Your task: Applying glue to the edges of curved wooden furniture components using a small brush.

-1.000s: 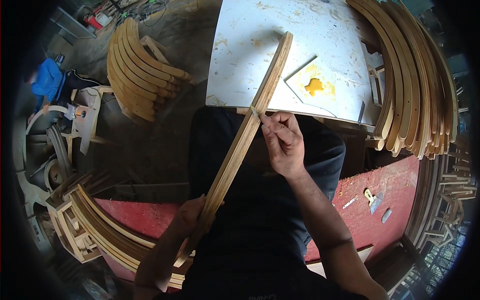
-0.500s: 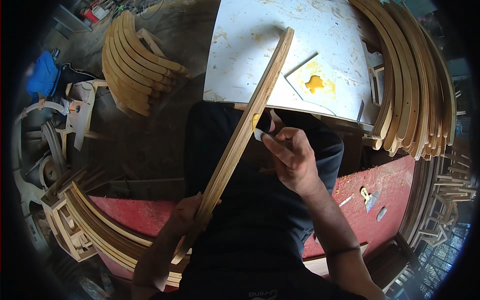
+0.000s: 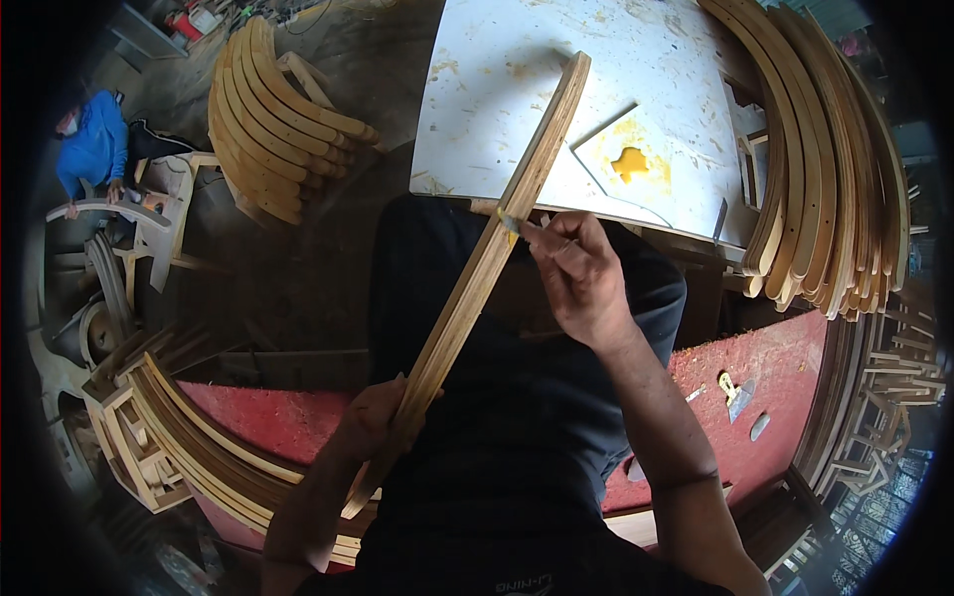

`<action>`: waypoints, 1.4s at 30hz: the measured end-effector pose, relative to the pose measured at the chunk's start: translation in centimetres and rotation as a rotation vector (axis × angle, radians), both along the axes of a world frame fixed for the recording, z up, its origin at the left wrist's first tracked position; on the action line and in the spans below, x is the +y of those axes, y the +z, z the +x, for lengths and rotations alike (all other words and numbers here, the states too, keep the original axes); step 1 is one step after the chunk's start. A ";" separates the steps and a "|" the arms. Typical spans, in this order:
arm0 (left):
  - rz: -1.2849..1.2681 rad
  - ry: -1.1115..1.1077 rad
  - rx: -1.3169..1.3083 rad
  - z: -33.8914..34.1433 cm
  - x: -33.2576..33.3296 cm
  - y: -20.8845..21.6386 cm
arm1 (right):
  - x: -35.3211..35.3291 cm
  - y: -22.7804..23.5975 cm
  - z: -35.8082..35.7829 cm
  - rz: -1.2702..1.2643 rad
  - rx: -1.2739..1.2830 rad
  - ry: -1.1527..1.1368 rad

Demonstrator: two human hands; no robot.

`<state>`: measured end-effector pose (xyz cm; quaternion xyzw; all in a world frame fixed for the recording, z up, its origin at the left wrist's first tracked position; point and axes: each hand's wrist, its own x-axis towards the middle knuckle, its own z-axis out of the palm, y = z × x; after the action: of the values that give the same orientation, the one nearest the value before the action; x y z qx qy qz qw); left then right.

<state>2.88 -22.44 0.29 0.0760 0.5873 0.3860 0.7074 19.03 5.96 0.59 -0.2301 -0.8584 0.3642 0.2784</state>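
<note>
A long, gently curved wooden strip [image 3: 467,283] slants across my lap, its far end above the white board. My left hand [image 3: 373,422] is wrapped round its near part. Pinched in my right hand [image 3: 579,278] is a small flat scraper [image 3: 511,223], its blade against the strip's edge near the middle. A little yellow paste shows at the blade. On the white board [image 3: 477,119] lies a thin pale square plate [image 3: 596,159] with a puddle of yellow paste [image 3: 629,164] on it.
Stacks of curved wooden pieces stand at right [image 3: 815,169], far left [image 3: 273,129] and near left [image 3: 199,437]. A putty knife [image 3: 735,394] lies on the red surface [image 3: 715,447]. At the far left, a person in blue [image 3: 94,144] handles a curved piece.
My right hand has moved slightly up along the strip, and the scraper's blade now lies across its edge. The left hand keeps its hold. The person in blue has come further into view.
</note>
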 end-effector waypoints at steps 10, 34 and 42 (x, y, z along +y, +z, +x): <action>0.074 -0.060 0.098 0.1 -0.2 -0.3 | -2.9 0.8 1.6 0.346 -0.076 0.081; -0.131 0.043 -0.016 -0.8 -2.1 -0.7 | -5.4 3.1 5.2 -0.252 0.128 0.214; 0.247 0.252 -0.359 -3.9 -1.4 -8.0 | -7.7 2.3 6.0 -0.778 0.349 0.029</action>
<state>-1.02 -23.80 -7.68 0.0182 0.4054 0.5472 0.7321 24.99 -1.71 2.91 -0.2408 -0.6001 0.6984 0.3068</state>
